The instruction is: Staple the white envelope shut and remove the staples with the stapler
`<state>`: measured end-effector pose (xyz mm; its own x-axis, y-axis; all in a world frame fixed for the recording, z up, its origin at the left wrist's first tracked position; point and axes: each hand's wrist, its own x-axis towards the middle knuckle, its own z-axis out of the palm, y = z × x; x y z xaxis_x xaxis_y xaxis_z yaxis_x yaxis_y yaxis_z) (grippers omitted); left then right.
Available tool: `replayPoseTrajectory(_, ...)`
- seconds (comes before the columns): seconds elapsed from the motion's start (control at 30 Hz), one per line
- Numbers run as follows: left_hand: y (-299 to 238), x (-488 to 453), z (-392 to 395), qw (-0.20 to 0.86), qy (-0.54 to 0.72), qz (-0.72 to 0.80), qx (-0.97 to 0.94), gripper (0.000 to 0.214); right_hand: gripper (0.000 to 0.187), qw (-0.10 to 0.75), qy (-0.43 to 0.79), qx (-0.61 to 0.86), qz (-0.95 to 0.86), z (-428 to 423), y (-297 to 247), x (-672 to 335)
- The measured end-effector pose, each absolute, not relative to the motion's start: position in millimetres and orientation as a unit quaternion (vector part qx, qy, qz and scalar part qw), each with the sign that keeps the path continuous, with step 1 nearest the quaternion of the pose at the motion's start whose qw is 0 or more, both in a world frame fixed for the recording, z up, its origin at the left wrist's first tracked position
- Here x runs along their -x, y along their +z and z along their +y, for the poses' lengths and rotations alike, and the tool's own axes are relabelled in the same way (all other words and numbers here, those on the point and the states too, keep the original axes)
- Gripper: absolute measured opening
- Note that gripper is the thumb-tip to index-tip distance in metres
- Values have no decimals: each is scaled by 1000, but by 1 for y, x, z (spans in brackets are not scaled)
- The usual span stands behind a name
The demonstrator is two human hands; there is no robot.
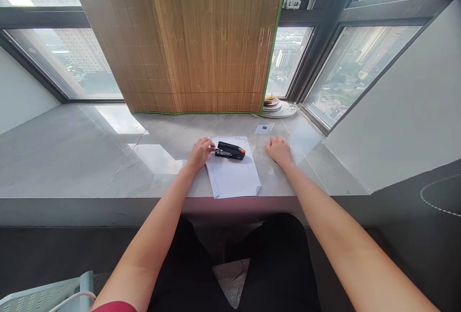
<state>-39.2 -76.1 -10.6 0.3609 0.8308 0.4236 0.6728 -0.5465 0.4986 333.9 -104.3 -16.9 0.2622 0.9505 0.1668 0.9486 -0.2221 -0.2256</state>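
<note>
A black stapler (230,151) with an orange spot at its right end lies on a stack of white paper (234,177). Its two arms are spread apart toward the left. My left hand (201,152) is beside the paper's left edge, its fingers closed at the stapler's left end. A thin silvery part shows between the fingertips and the stapler; its details are too small to make out. To the right of the paper, my right hand (279,150) rests on the sill with its fingers curled under, apart from the stapler.
The grey tiled sill (144,177) carries the paper. Behind it hangs a bamboo blind (201,43). Several stacked plates (279,108) stand in the right corner, near a small clear packet (262,129). A pale plastic chair (54,295) is at lower left.
</note>
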Motion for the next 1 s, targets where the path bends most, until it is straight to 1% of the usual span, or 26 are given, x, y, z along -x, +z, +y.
replayPoseTrajectory(0.37,-17,41,-73,123,354,444,-814,17,26,152,14,781,-606,-105,-17,-334)
replayPoseTrajectory(0.6,-20,64,-75,106,350,472,-802,23,24,141,13,784,-604,-105,-16,-335)
replayPoseTrajectory(0.8,-15,73,-79,149,363,480,-785,27,22,148,-5,782,-606,-104,-18,-335)
replayPoseTrajectory(0.9,-12,73,-78,179,385,487,-763,26,18,175,-3,775,-607,-106,-16,-336)
replayPoseTrajectory(1.0,-11,72,-76,216,401,490,-743,20,19,254,16,747,-613,-113,-10,-338)
